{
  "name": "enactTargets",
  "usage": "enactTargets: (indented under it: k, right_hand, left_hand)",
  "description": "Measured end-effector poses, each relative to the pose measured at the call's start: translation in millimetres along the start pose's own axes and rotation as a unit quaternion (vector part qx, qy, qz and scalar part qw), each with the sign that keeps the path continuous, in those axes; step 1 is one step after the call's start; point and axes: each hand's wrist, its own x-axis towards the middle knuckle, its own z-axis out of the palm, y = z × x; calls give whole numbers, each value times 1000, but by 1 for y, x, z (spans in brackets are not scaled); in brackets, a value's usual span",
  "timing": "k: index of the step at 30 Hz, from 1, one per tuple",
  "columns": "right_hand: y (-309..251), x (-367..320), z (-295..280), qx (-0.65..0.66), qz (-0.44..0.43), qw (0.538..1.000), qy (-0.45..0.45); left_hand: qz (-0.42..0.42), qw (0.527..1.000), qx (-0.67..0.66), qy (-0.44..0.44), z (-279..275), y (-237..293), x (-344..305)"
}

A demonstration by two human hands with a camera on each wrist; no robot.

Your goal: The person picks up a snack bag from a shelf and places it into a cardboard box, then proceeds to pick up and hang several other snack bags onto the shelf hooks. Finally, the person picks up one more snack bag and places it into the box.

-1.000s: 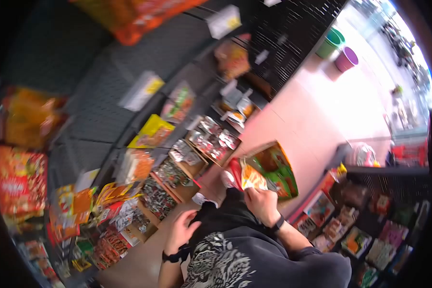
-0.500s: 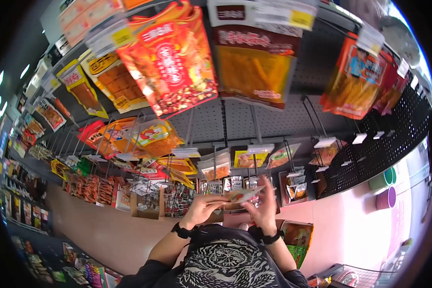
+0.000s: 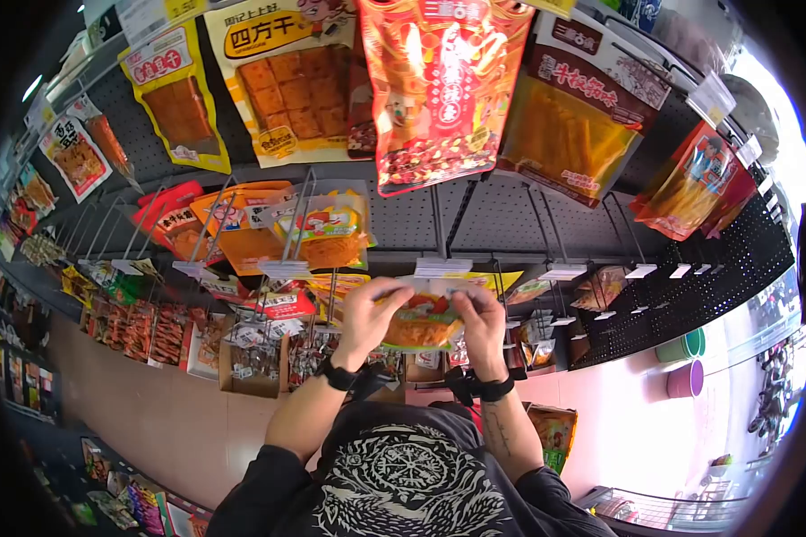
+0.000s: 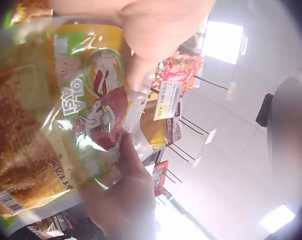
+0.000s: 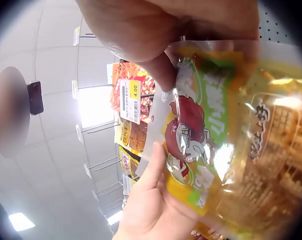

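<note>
Both hands hold up a clear plastic snack bag point(image 3: 421, 333) by its top, in front of my chest. Its orange-brown food shows through, below a yellow and green panel with a cartoon figure in a red cap point(image 5: 188, 130). My left hand point(image 3: 372, 318) pinches the bag's upper left corner between thumb and fingers. At the upper right corner, my right hand point(image 3: 482, 329) pinches it the same way. The left wrist view shows the bag point(image 4: 36, 135) close up, with the right thumb on its clear top strip.
Hooks on the dark pegboard point(image 3: 403, 215) carry hanging snack bags, including a large red one point(image 3: 448, 98) and a brown one point(image 3: 582, 107). Below stand open boxes of small packets point(image 3: 252, 362). A carton point(image 3: 553, 434) is on the floor to the right, with buckets point(image 3: 685, 379) beyond.
The right hand brought a packet up from beside the floor carton. Half a second ago the left hand held the bag with the right hand spread; now both pinch it, upright. The view turned toward the shelf.
</note>
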Motion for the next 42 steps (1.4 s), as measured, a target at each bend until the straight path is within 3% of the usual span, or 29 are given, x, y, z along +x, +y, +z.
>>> enactTargets:
  k: [1,11,18,24,29,31,33,35,37,38,39,40,42]
  right_hand:
    - [-1,6,2,-23,-40,999,2]
    - [-24,30,22,-61,-64,990,109]
    - [-37,28,31,-89,-53,987,120]
    - [-35,30,28,-95,-53,987,118]
    - [-27,57,27,-109,-34,986,119]
    - [-5,88,21,-148,-60,979,123]
    - [11,122,20,-173,-94,972,126]
    - [2,132,24,-249,-94,954,135]
    - [-8,128,22,-301,-105,938,136]
    - [1,126,12,-366,-173,904,133]
    - [5,116,2,-339,-182,917,104]
    - [8,98,-11,-356,-177,914,82]
    - [21,53,-48,-403,-132,905,42]
  left_hand:
    - [17,999,-31,16,5,-2,6]
    - [62,990,-116,45,19,-3,33]
    - [24,995,-91,34,12,11,30]
    - [-4,989,-149,25,15,7,32]
    - [11,990,-127,66,21,-10,61]
    - [-8,996,-59,68,19,-22,85]
    - [45,993,38,101,22,-34,111]
    - [84,985,-94,118,34,-64,139]
    - [78,988,-40,130,34,-52,145]
    - [102,984,-28,142,36,-46,145]
    - [125,980,-12,154,37,-45,145]
    - [96,987,15,125,34,-47,143]
    - [122,983,54,127,35,-65,129]
